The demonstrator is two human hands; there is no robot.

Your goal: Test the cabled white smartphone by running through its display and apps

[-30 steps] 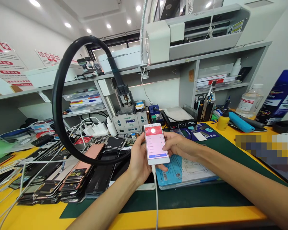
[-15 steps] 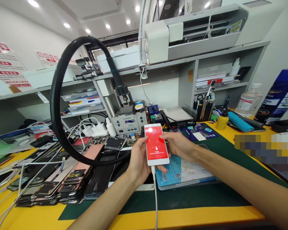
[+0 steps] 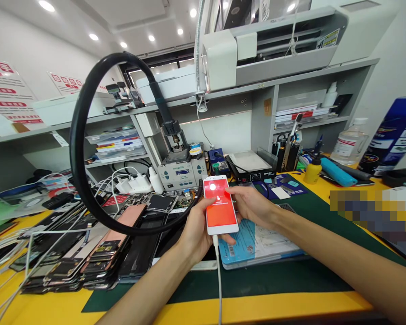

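Observation:
A white smartphone [image 3: 222,215] with a bright red screen is held upright between my two hands. My left hand [image 3: 196,228] wraps its left edge, thumb lying over the screen and fingertips showing below and behind the phone. On the other side my right hand [image 3: 253,205] grips the right edge, its thumb at the upper right of the screen; its other fingers are mostly hidden behind. From the phone's bottom end a white charging cable [image 3: 219,275] runs down past the table edge. Under the hands lies a blue-and-white packet [image 3: 246,248] on the green mat [image 3: 257,282].
Stacked phone parts [image 3: 104,257] crowd the left. A thick black hose [image 3: 75,135] arches from the grey rework station [image 3: 182,174]. Behind stand a heating plate [image 3: 250,164] and a shelf [image 3: 264,95]. A yellow bottle [image 3: 313,171] and blue tool [image 3: 338,172] lie right.
My left thumb has moved further over the phone's screen. The graphics on the red screen have shifted upward. My right hand stays nearly in place.

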